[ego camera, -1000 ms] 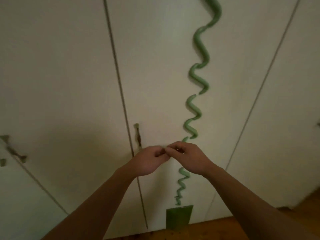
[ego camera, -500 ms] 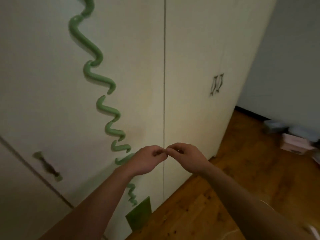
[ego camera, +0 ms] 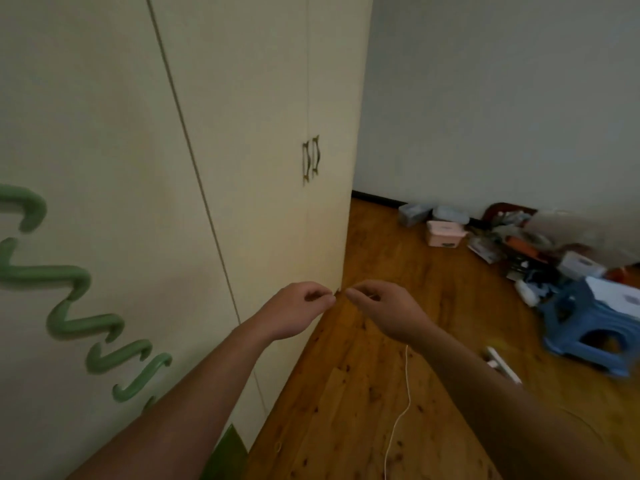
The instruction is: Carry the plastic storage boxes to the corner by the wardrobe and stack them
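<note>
The carrying has hardly begun, by my reading. The left hand [ego camera: 298,311] and the right hand [ego camera: 386,311] are held out side by side in front of the wardrobe [ego camera: 242,133]. Each has its fingers curled in and its thumb against a fingertip, and the two sets of tips are nearly meeting. Neither hand holds a box. Whether something tiny is pinched between them is too small to tell.

The plastic storage boxes sit on the floor [ego camera: 346,410] against the far wall [ego camera: 502,98]. There is a pink box [ego camera: 445,233] with a lid, and two greyish boxes [ego camera: 414,213] just behind it. They are near the corner [ego camera: 360,206] where the wardrobe meets the wall, but not in it and not stacked. Fetching, carrying and stacking all look still to do.

The wardrobe doors are flat, matt cream panels with thin seams and a pair of slim curved metal handles [ego camera: 310,159]. A glossy green wavy trim [ego camera: 69,292] snakes down one door (it looks like moulded plastic). The floor is warm, knotty wooden board with a slight sheen. A thin white cable [ego camera: 401,410] trails across it. A blue plastic stool [ego camera: 588,327], squarish with arched cut-outs, stands to the right beside a blurred heap of mixed clutter.
</note>
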Demonstrator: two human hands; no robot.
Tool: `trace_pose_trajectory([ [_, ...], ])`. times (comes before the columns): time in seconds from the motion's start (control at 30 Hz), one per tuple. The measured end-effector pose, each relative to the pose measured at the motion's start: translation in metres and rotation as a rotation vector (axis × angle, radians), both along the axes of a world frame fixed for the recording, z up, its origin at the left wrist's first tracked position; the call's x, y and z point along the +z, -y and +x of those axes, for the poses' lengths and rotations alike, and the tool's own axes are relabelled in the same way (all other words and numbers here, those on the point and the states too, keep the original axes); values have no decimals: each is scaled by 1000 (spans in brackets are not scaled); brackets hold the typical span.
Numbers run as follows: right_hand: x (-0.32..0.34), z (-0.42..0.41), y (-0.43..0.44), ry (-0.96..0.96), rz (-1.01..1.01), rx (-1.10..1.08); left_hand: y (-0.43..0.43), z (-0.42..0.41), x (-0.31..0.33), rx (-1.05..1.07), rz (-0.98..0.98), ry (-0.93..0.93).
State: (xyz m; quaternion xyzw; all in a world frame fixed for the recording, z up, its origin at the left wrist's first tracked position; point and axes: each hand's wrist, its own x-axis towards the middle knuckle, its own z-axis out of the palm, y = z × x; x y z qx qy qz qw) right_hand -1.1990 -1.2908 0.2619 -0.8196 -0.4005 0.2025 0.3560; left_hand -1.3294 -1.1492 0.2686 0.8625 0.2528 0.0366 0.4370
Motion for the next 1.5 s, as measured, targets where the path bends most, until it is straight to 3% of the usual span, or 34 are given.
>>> trace_pose_trajectory([
  [0.17,-6,48,15,-16,3,-83,2,58,-4,-50,3,-1],
  [0.4,-15,140,22,-31,30,-189,-1,157,-8,-11,-157,40],
  [0.93,-37,337,56,-96,64,-321,15,364,-7,-104,-154,11],
  [1.17,-43,405,33,-112,36,-388,-7,441,-22,-172,-167,-42],
  [1.5,-21,538,-63,-136,9,-501,-107,588,0,-242,-153,-68],
])
